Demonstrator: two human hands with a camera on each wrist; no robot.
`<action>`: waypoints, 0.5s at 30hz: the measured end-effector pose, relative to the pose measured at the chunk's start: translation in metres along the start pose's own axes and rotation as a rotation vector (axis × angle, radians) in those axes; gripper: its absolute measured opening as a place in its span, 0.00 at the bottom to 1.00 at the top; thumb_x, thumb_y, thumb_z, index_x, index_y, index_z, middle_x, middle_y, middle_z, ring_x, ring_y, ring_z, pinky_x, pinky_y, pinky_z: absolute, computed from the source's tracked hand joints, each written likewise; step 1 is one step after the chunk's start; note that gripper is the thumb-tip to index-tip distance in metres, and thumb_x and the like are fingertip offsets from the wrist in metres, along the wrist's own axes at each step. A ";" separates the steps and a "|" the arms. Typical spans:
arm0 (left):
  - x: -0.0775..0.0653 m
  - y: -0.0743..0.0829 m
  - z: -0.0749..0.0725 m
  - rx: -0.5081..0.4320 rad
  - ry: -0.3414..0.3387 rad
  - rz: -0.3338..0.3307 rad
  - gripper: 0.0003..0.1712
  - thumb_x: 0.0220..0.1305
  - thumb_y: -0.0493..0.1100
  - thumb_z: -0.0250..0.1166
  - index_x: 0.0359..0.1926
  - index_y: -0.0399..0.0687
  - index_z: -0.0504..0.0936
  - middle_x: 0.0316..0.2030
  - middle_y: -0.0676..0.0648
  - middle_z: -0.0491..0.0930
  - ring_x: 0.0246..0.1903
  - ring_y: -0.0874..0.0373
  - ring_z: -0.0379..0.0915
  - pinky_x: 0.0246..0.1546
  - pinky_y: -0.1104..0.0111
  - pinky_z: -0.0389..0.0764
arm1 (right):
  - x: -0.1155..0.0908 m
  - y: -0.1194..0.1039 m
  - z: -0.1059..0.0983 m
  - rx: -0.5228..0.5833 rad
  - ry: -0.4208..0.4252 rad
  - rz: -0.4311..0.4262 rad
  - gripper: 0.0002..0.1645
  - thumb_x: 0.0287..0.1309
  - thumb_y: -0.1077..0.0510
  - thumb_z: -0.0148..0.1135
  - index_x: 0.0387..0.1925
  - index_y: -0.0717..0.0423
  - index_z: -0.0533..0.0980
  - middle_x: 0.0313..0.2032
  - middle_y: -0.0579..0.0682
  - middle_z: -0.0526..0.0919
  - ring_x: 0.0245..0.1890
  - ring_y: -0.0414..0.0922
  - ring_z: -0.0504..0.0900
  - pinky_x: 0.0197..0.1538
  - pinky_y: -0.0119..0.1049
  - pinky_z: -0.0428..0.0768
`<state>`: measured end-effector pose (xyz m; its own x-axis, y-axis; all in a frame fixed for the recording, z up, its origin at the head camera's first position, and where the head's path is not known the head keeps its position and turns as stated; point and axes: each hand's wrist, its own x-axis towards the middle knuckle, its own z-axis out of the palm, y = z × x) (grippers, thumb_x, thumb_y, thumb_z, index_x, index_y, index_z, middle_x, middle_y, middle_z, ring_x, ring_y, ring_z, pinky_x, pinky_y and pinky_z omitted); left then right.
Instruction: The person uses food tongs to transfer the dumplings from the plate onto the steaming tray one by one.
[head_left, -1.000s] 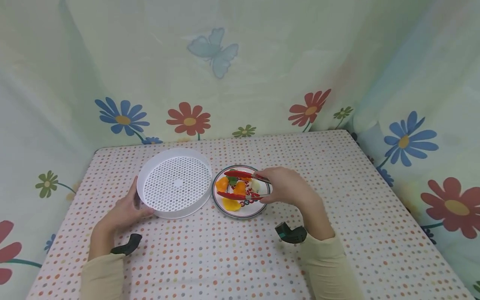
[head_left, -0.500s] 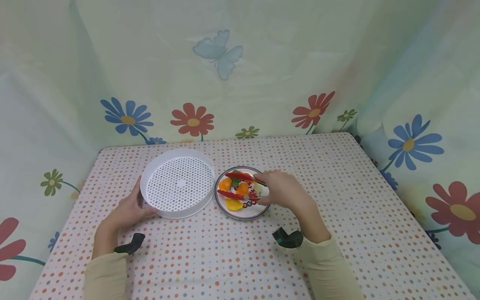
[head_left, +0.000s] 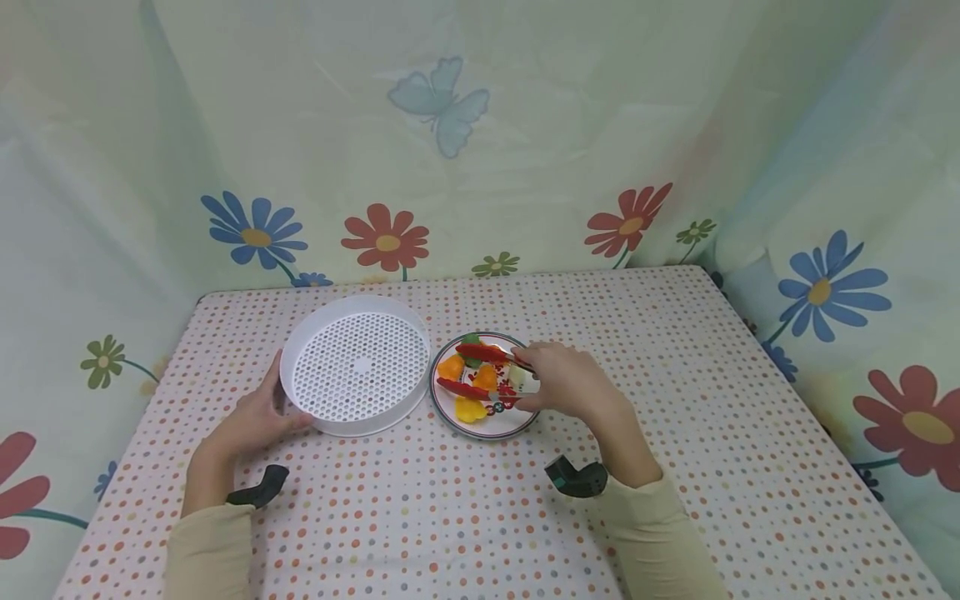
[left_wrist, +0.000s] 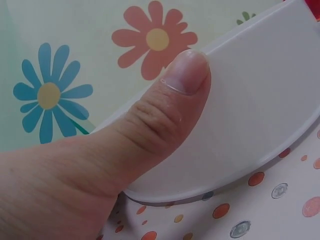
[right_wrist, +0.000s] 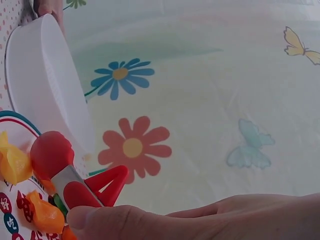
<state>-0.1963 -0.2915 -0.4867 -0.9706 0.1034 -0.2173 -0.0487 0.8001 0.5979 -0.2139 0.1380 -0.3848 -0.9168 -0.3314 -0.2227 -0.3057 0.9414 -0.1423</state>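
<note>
My left hand (head_left: 251,421) touches the outer wall of a round white perforated tray (head_left: 420,379), thumb at the front and fingers along the left side. In the left wrist view the thumb (left_wrist: 185,82) lies straight against that wall. My right hand (head_left: 570,379) holds red-tipped tongs (head_left: 468,392) by their metal arms, thumb on one arm. Their red heads stand apart over a patterned plate (head_left: 487,432). An orange piece (head_left: 485,377) lies between them; whether they touch it I cannot tell. Also on the plate are another orange piece (head_left: 451,367), a yellow piece (head_left: 470,409), a green piece (head_left: 470,339) and a pale piece (head_left: 517,375).
The tray stands left of the plate, their rims close together. Both are on a table with a dotted cloth (head_left: 405,517). A flowered curtain (head_left: 540,150) hangs behind the table and at its sides. Black wrist devices (head_left: 576,477) sit below both hands.
The head view has shifted slightly. The red heads of the tongs have tilted a little and come slightly closer together over the plate. My left hand stays against the tray.
</note>
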 end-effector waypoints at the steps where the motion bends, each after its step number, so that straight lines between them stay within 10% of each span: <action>1: 0.000 0.000 0.000 0.005 0.000 -0.002 0.77 0.44 0.69 0.69 0.72 0.55 0.19 0.74 0.36 0.34 0.70 0.28 0.37 0.62 0.31 0.46 | 0.000 0.000 0.000 0.001 -0.002 0.002 0.48 0.41 0.41 0.75 0.64 0.51 0.70 0.58 0.55 0.77 0.53 0.52 0.78 0.51 0.54 0.78; 6: 0.000 0.000 0.000 0.017 0.001 -0.009 0.77 0.43 0.71 0.69 0.72 0.56 0.19 0.74 0.35 0.34 0.69 0.27 0.37 0.62 0.31 0.47 | 0.001 0.002 0.003 0.025 -0.010 -0.001 0.49 0.41 0.41 0.75 0.65 0.51 0.68 0.50 0.51 0.80 0.37 0.43 0.77 0.45 0.50 0.79; 15: 0.001 -0.002 0.001 0.006 0.001 -0.015 0.77 0.43 0.70 0.69 0.72 0.58 0.19 0.74 0.36 0.33 0.69 0.27 0.37 0.61 0.31 0.47 | 0.002 0.006 0.005 0.171 -0.066 -0.044 0.48 0.45 0.47 0.75 0.67 0.55 0.66 0.52 0.53 0.80 0.37 0.43 0.77 0.41 0.36 0.81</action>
<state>-0.1973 -0.2926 -0.4894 -0.9700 0.0904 -0.2258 -0.0622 0.8053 0.5896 -0.2160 0.1429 -0.3905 -0.8830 -0.3808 -0.2745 -0.2918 0.9033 -0.3144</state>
